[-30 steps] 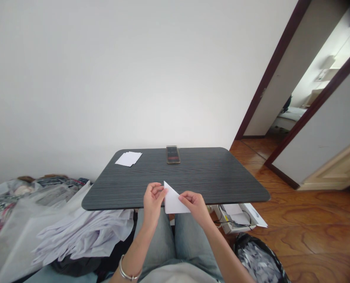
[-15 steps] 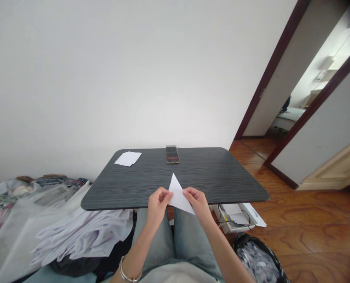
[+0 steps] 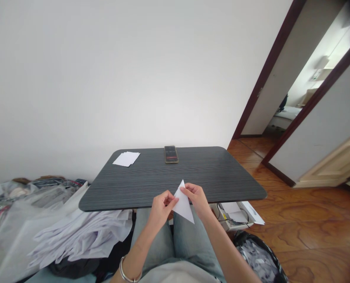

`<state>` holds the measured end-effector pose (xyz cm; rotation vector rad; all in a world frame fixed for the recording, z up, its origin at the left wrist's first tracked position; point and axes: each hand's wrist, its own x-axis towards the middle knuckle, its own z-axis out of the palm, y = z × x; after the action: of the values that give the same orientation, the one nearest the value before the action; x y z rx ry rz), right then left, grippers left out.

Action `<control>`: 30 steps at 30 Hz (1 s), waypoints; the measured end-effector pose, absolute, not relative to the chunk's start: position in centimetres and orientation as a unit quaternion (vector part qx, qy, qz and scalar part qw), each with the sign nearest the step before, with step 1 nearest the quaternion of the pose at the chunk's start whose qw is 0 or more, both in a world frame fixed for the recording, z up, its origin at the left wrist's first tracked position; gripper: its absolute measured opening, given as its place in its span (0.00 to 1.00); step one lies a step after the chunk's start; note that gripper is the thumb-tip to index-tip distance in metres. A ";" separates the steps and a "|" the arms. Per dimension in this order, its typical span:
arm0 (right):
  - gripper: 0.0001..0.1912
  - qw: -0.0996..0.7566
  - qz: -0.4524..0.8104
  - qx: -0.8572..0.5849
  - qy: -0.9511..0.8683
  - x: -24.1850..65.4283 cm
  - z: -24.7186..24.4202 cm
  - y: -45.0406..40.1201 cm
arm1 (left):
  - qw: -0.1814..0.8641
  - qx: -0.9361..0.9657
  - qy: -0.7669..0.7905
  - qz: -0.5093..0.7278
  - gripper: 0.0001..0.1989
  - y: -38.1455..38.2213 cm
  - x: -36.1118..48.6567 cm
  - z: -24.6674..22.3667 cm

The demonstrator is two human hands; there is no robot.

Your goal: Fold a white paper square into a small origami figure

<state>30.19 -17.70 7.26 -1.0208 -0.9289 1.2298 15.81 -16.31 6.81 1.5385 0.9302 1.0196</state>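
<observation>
A white sheet of paper [image 3: 183, 205], folded to a triangle, is held between my two hands over the near edge of the dark table [image 3: 151, 179]. My left hand [image 3: 163, 205] pinches its left side between thumb and fingers. Near its upper tip, my right hand [image 3: 194, 194] pinches the right side. One point of the paper faces away from me and another hangs down toward my knees. Several white paper sheets [image 3: 126, 158] lie in a loose stack at the table's far left. A phone [image 3: 171, 155] sits at the back middle, against the wall.
Beneath the table's right side stands a white box [image 3: 235, 220] with papers and cables. A black bag [image 3: 260, 255] of paper scraps is on the floor by my right. White cloth [image 3: 83, 236] and other fabrics are heaped at the left. A doorway opens at the right.
The folded paper has turned and shifted slightly right and toward me. My right hand has moved up nearer its tip; my left hand has moved a little right and down.
</observation>
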 end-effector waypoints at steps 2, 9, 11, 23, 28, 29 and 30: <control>0.11 0.605 0.535 -0.433 -0.400 30.3 7.3 -17.7 | 0.510 0.644 0.387 0.419 0.12 -16.3 15.7 6.8; 0.14 0.573 0.575 -0.402 -0.423 30.7 6.8 -17.8 | 0.517 0.644 0.375 0.421 0.12 -15.9 15.3 6.7; 0.15 0.566 0.578 -0.404 -0.427 30.7 6.6 -17.8 | 0.509 0.650 0.379 0.418 0.12 -15.8 15.2 6.6; 0.14 0.591 0.546 -0.439 -0.400 30.6 6.0 -17.6 | 0.494 0.662 0.385 0.412 0.12 -15.9 15.4 6.3; 0.15 0.601 0.528 -0.454 -0.392 30.4 6.0 -17.7 | 0.502 0.657 0.381 0.413 0.12 -16.0 15.4 6.5; 0.15 0.604 0.523 -0.456 -0.391 30.4 6.0 -17.7 | 0.505 0.656 0.380 0.414 0.12 -16.0 15.4 6.5; 0.15 0.608 0.516 -0.458 -0.392 30.3 6.0 -17.7 | 0.507 0.654 0.379 0.414 0.12 -16.0 15.4 6.5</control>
<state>30.34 -17.74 6.00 -1.0579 -0.9052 1.1931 15.44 -16.03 6.54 1.5769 0.9135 0.9982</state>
